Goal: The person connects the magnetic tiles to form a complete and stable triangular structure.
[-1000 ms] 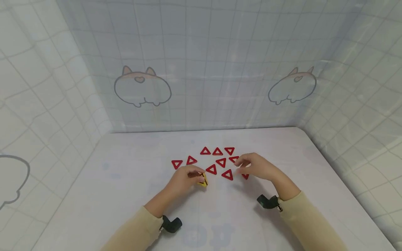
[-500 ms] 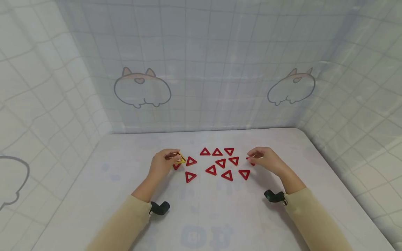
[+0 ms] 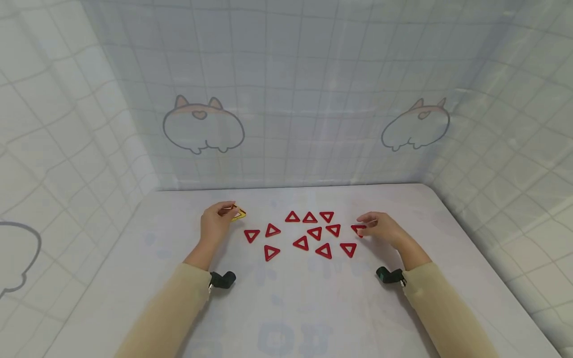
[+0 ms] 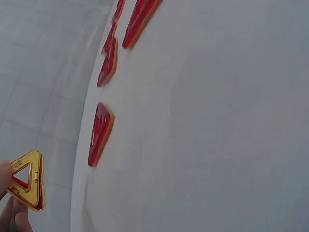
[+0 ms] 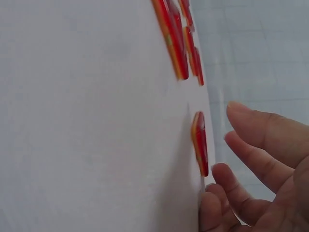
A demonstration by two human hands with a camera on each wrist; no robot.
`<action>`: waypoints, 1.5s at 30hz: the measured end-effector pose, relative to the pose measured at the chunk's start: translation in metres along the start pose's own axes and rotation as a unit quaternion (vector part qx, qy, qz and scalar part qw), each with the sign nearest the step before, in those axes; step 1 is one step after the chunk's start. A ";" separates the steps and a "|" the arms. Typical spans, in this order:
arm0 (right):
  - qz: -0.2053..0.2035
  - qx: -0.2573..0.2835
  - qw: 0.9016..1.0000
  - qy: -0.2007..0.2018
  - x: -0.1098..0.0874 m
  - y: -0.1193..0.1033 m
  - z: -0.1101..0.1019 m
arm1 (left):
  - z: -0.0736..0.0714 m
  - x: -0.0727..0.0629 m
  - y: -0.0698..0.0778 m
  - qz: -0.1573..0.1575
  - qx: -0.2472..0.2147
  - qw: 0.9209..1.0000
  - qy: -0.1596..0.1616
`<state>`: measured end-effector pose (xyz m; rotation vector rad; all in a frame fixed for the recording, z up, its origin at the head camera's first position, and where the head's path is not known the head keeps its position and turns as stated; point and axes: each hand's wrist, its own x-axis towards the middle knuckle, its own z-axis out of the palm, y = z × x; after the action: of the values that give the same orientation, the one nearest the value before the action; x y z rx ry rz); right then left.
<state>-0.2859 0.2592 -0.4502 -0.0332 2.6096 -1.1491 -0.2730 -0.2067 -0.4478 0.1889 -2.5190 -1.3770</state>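
Note:
My left hand (image 3: pixel 214 226) pinches a triangular magnetic tile (image 4: pixel 35 186), yellow on the face turned to the left wrist camera and with red behind it. It is held up off the table at the left of the scattered pieces. On the right, my right hand (image 3: pixel 382 228) hovers with loosely bent fingers beside a red triangular tile (image 3: pixel 358 229). In the right wrist view its fingers (image 5: pixel 263 130) are spread with nothing between them, and that tile lies flat on the table just past them.
Several red triangular tiles with open centres lie apart across the middle of the white table (image 3: pixel 286 293), such as one tile (image 3: pixel 251 235) nearest my left hand. A pale grid-patterned curtain (image 3: pixel 295 124) rises behind and at both sides.
My left hand has moved left and away from me, carrying its tile. My right hand shifted right, then stayed nearly still. Red tiles near both hands have come into view.

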 end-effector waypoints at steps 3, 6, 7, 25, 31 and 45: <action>-0.005 -0.007 1.000 -0.012 0.002 0.002 0.001 | -0.001 0.007 -0.005 -0.010 0.013 1.000 0.006; -0.007 -0.017 1.000 -0.019 0.004 0.003 0.003 | -0.003 0.012 -0.008 -0.021 0.023 0.999 0.012; -0.005 -0.020 1.000 -0.020 0.005 0.004 0.003 | -0.003 0.014 -0.010 -0.027 0.024 0.999 0.013; -0.028 -0.041 0.998 -0.036 0.012 0.004 0.007 | -0.002 0.018 -0.021 -0.114 0.014 0.993 0.013; -0.030 -0.041 0.998 -0.034 0.013 0.005 0.006 | -0.001 0.019 -0.024 -0.120 0.018 0.993 0.004; -0.034 -0.049 0.998 -0.032 0.011 0.006 0.004 | -0.014 0.003 -0.010 -0.037 0.081 0.994 -0.060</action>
<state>-0.2947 0.2586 -0.4602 -0.1773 2.6247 -1.0236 -0.2721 -0.2248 -0.4485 0.2381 -2.7512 -1.2453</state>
